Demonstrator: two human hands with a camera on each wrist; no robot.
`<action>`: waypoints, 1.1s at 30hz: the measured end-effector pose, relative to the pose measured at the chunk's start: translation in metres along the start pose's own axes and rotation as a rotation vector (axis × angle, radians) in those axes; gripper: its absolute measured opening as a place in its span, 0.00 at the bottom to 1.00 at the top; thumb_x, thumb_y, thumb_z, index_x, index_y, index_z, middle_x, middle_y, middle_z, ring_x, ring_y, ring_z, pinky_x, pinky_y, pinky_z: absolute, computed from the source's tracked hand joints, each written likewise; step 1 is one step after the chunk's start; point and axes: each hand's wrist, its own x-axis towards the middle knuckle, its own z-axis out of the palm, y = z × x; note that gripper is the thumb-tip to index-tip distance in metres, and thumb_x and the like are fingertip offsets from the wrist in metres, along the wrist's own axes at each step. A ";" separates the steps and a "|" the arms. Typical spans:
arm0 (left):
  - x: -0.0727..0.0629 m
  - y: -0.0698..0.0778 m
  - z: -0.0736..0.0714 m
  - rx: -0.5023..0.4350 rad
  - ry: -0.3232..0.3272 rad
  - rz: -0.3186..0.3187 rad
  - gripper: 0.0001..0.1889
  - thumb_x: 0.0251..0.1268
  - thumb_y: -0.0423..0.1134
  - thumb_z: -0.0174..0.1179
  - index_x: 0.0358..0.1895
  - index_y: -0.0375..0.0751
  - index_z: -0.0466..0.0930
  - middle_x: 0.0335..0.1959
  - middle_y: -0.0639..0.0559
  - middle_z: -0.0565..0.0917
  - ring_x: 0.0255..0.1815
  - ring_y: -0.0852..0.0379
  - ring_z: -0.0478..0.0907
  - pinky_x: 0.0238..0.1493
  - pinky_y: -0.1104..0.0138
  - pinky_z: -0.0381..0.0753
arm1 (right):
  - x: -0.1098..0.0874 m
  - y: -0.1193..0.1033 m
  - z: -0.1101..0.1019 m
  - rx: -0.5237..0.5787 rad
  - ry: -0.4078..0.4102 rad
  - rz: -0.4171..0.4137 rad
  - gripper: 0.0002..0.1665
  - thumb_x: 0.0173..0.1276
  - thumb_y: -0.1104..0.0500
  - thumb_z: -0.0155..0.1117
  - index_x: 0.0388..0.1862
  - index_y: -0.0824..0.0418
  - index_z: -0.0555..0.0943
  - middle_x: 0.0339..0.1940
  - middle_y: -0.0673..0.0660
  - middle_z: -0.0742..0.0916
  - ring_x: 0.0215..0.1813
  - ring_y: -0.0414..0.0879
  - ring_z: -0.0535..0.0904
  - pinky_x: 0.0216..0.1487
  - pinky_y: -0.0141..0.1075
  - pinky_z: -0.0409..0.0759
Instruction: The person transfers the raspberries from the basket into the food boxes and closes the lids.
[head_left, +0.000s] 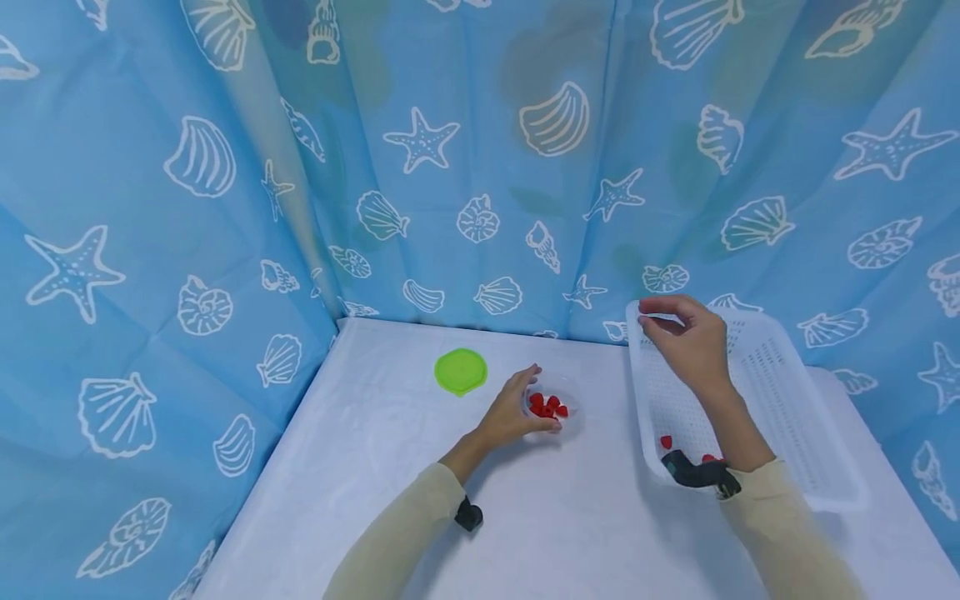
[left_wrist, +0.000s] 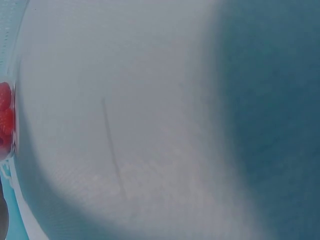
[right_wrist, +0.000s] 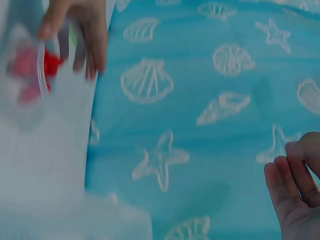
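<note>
We see the left hand (head_left: 512,412) wrapped around a small see-through container (head_left: 577,414), thumb on the near side and fingers on the far side. Several red berries (head_left: 552,402) sit inside it. The container stands on the white tabletop (head_left: 337,467), a little in from the back edge, with a strip of table between its right side and the white basket (head_left: 637,375).

The right hand (head_left: 690,342) is raised over the basket's far left corner, thumb tip drawn close to the fingertips; we cannot tell whether something small is pinched there. Within the basket, 1 red berry (head_left: 666,442) lies near the near left corner, and more red shows beside the black wrist camera (head_left: 693,472).

The basket's long left rim faces the container, while its right side runs close to the table's right edge. Left of the container, near the back edge, a green disc (head_left: 461,372) lies flat, well apart from the basket. We find the broadest room on the near left tabletop. Blue curtain (head_left: 480,158) hangs along the back and left edges.
</note>
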 end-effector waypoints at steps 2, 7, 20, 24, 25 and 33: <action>0.000 -0.001 -0.001 0.001 -0.002 -0.002 0.54 0.47 0.54 0.76 0.77 0.60 0.52 0.72 0.54 0.64 0.71 0.57 0.60 0.61 0.56 0.74 | 0.009 0.018 -0.009 -0.068 -0.026 0.033 0.16 0.67 0.59 0.67 0.51 0.63 0.83 0.50 0.59 0.85 0.52 0.49 0.82 0.51 0.29 0.78; -0.001 -0.001 -0.002 0.002 -0.010 -0.003 0.54 0.46 0.56 0.75 0.77 0.60 0.52 0.72 0.52 0.64 0.71 0.56 0.60 0.61 0.55 0.74 | 0.021 0.049 -0.027 -0.215 -0.159 0.101 0.17 0.69 0.57 0.65 0.53 0.63 0.81 0.51 0.62 0.84 0.54 0.58 0.80 0.52 0.40 0.79; -0.002 -0.003 -0.003 0.016 -0.005 -0.021 0.54 0.46 0.56 0.76 0.77 0.60 0.52 0.72 0.52 0.64 0.71 0.55 0.60 0.61 0.55 0.73 | 0.004 0.111 -0.027 -0.362 -0.596 0.237 0.14 0.62 0.61 0.70 0.45 0.65 0.84 0.42 0.63 0.86 0.42 0.56 0.82 0.48 0.54 0.82; -0.002 -0.003 -0.002 0.013 -0.006 -0.018 0.54 0.46 0.56 0.75 0.77 0.56 0.52 0.72 0.52 0.64 0.71 0.56 0.61 0.61 0.55 0.74 | -0.003 0.121 -0.019 -0.391 -0.685 0.265 0.11 0.59 0.61 0.72 0.41 0.62 0.85 0.37 0.58 0.86 0.38 0.52 0.81 0.45 0.52 0.83; -0.002 -0.003 -0.002 0.012 -0.007 -0.018 0.54 0.47 0.55 0.75 0.77 0.55 0.52 0.72 0.51 0.64 0.71 0.56 0.61 0.61 0.55 0.74 | -0.004 0.123 -0.018 -0.395 -0.705 0.276 0.11 0.58 0.60 0.72 0.40 0.62 0.85 0.36 0.57 0.86 0.37 0.51 0.81 0.44 0.51 0.83; 0.000 -0.002 -0.001 0.011 -0.003 0.003 0.54 0.47 0.54 0.75 0.77 0.52 0.52 0.72 0.50 0.64 0.70 0.55 0.62 0.60 0.55 0.75 | -0.010 0.125 -0.010 -0.422 -0.864 0.409 0.12 0.56 0.59 0.75 0.37 0.62 0.85 0.31 0.54 0.85 0.33 0.48 0.81 0.37 0.41 0.85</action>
